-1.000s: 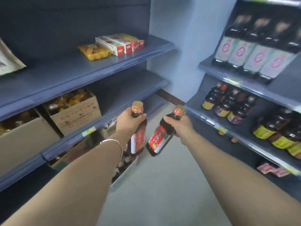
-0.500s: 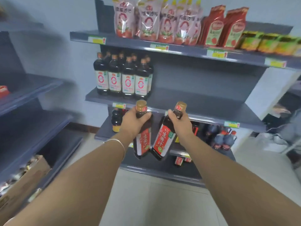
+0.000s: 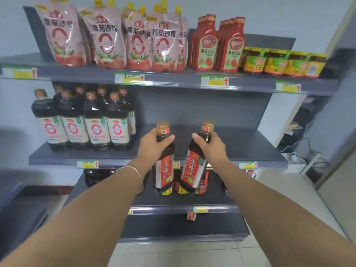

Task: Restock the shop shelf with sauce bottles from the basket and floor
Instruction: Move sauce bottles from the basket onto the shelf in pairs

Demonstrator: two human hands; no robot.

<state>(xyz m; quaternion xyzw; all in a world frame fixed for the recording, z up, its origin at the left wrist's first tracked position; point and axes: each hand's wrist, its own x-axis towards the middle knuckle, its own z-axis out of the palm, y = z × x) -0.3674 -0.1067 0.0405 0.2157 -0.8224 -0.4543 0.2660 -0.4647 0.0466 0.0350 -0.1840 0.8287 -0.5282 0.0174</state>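
I hold two dark sauce bottles with gold caps and red labels in front of a grey shop shelf. My left hand [image 3: 152, 149] grips the neck of the left sauce bottle [image 3: 164, 170], which hangs upright. My right hand [image 3: 211, 149] grips the neck of the right sauce bottle [image 3: 192, 170], tilted with its base to the left. Both bottles hang in front of the middle shelf board [image 3: 240, 151], whose right part is bare. The lower shelf [image 3: 192, 201] behind them holds small dark bottles.
Several large dark bottles [image 3: 84, 120] fill the middle shelf's left end. On the top shelf [image 3: 173, 79] stand tomato sauce pouches [image 3: 107, 41], red squeeze bottles [image 3: 217, 47] and yellow jars [image 3: 283, 62]. Cables [image 3: 308, 157] lie at the right. Tiled floor [image 3: 192, 255] lies below.
My view has turned from the left-hand shelves with boxes to this sauce shelf and come closer. Both hands still carry the bottles, now raised level with the middle shelf.
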